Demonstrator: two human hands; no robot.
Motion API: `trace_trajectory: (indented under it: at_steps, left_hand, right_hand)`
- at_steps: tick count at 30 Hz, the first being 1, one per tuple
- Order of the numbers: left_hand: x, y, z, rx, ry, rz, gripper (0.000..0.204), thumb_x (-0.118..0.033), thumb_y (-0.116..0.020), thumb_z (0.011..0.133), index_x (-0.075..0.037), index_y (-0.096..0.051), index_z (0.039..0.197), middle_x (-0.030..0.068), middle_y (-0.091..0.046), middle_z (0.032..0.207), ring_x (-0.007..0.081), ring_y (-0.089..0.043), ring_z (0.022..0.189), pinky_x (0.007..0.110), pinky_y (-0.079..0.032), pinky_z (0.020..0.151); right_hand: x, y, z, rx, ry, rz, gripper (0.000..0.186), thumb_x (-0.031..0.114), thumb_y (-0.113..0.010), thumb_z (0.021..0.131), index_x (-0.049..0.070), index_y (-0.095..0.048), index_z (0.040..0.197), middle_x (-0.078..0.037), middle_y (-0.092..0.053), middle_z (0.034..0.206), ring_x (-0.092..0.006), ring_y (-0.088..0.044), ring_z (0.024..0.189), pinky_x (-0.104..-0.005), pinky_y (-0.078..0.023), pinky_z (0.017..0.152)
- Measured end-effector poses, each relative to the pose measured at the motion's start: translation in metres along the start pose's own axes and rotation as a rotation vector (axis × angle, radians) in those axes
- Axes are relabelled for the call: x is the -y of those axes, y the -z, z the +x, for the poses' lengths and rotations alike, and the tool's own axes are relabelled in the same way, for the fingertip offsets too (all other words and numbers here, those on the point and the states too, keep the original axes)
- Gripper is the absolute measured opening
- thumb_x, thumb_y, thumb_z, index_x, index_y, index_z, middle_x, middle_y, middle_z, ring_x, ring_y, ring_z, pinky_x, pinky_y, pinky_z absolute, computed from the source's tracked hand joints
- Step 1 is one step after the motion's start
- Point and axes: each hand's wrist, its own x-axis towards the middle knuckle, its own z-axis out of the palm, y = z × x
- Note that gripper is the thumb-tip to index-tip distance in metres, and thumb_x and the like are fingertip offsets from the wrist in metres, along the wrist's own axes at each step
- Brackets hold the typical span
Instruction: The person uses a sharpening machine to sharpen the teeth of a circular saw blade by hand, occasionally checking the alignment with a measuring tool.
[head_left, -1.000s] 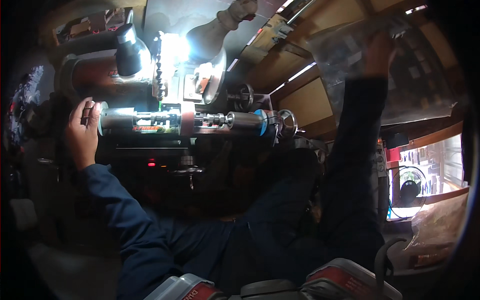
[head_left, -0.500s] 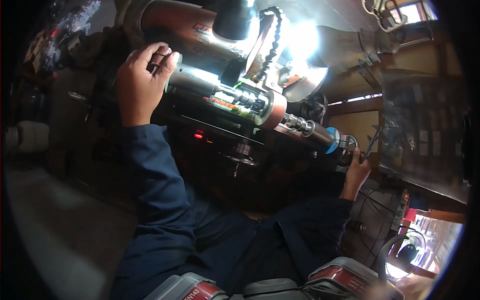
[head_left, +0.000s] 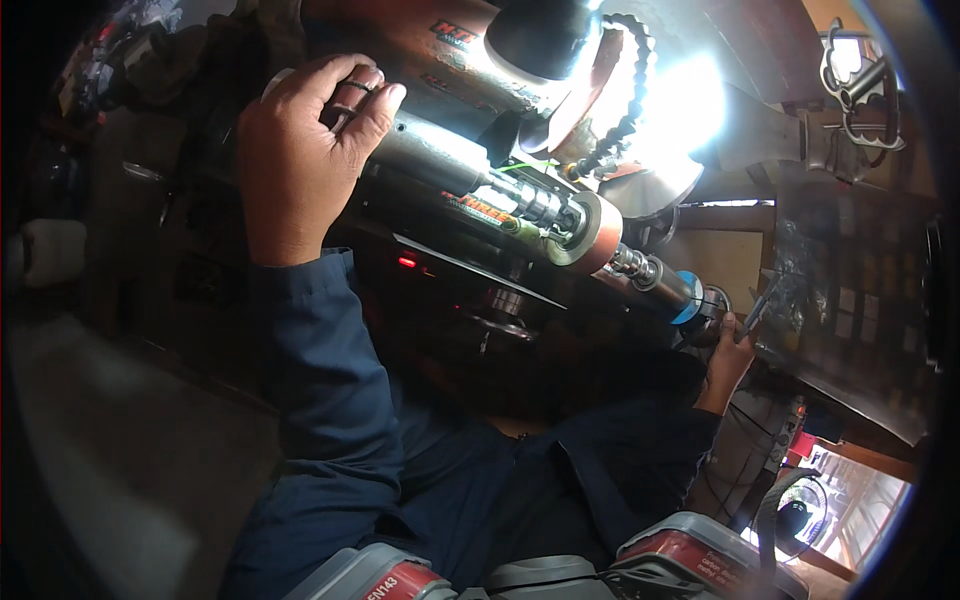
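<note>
Right hand now down by the shaft's far end

We see the lobed steel shaft (head_left: 535, 203) lying across the machine, between a steel cylinder (head_left: 430, 150) and a blue-banded holder (head_left: 688, 300), with a red-brown ring (head_left: 604, 228) around its middle. Our left hand (head_left: 310, 150) is at the cylinder's outer end, as a second ago, fingers curled and thumb close to them; we cannot tell how firmly it grips. Our right hand (head_left: 732, 352), which was up at the plastic sheet (head_left: 845, 290) then, is closed around a grey pronged tool (head_left: 760, 308), just beside the holder. Pale rectangles show through the sheet; we cannot tell whether it is a pouch. At the lower edge sit red-and-grey cases (head_left: 680, 548), their contents hidden.
</note>
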Motion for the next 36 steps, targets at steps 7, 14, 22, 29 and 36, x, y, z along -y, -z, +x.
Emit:
trace_trajectory:
  at_steps: [7, 14, 22, 29, 36]
  left_hand:
    - [-0.001, 0.0, 0.002, -0.013, -0.055, 0.004, 0.022, -0.02, -0.079, 0.076, -0.004, -0.069, 0.087, 0.0056, -0.069, 0.076, 0.0179, -0.064, 0.064, 0.03, -0.051, 0.06]
    - [0.003, 0.001, -0.002, -0.014, 0.011, -0.062, 0.023, -0.019, -0.078, 0.077, -0.003, -0.069, 0.09, 0.0061, -0.067, 0.075, 0.0159, -0.064, 0.065, 0.028, -0.051, 0.059]
    - [0.0, 0.005, -0.007, -0.017, -0.026, -0.039, 0.023, -0.014, -0.078, 0.077, -0.002, -0.068, 0.094, 0.0066, -0.066, 0.079, 0.0149, -0.065, 0.066, 0.026, -0.052, 0.059]
    - [0.0, 0.005, -0.011, -0.024, -0.077, -0.061, 0.025, -0.011, -0.079, 0.076, -0.003, -0.068, 0.097, 0.0059, -0.066, 0.082, 0.0137, -0.064, 0.069, 0.024, -0.052, 0.061]
    - [-0.003, 0.005, -0.011, -0.002, -0.046, -0.042, 0.025, -0.01, -0.079, 0.076, -0.002, -0.068, 0.097, 0.0055, -0.066, 0.082, 0.0123, -0.063, 0.07, 0.024, -0.052, 0.061]
  right_hand:
    - [0.008, 0.003, -0.024, -0.123, 0.077, -0.135, 0.049, 0.038, -0.054, 0.097, -0.006, -0.061, 0.116, -0.009, -0.064, 0.085, -0.0192, -0.059, 0.074, -0.0309, -0.048, 0.07]
    - [0.124, -0.021, -0.14, 0.369, 0.217, 0.942, 0.057, 0.032, -0.05, 0.1, 0.011, -0.026, 0.147, 0.0, -0.038, 0.074, -0.008, -0.039, 0.054, -0.0207, -0.033, 0.042]
    - [0.177, -0.051, -0.214, 1.009, -0.25, 1.426, 0.05, 0.035, -0.043, 0.102, 0.009, -0.027, 0.142, -0.001, -0.04, 0.069, -0.0084, -0.036, 0.046, -0.0218, -0.031, 0.041]
    - [0.192, -0.062, -0.225, 1.079, -0.402, 1.426, 0.05, 0.036, -0.04, 0.102, 0.012, -0.026, 0.144, 0.002, -0.032, 0.067, -0.0077, -0.03, 0.049, -0.0223, -0.027, 0.041]
    - [0.204, -0.065, -0.228, 1.022, -0.53, 1.311, 0.045, 0.037, -0.032, 0.104, 0.004, -0.036, 0.135, 0.004, -0.03, 0.065, -0.0074, -0.028, 0.049, -0.0228, -0.026, 0.042]
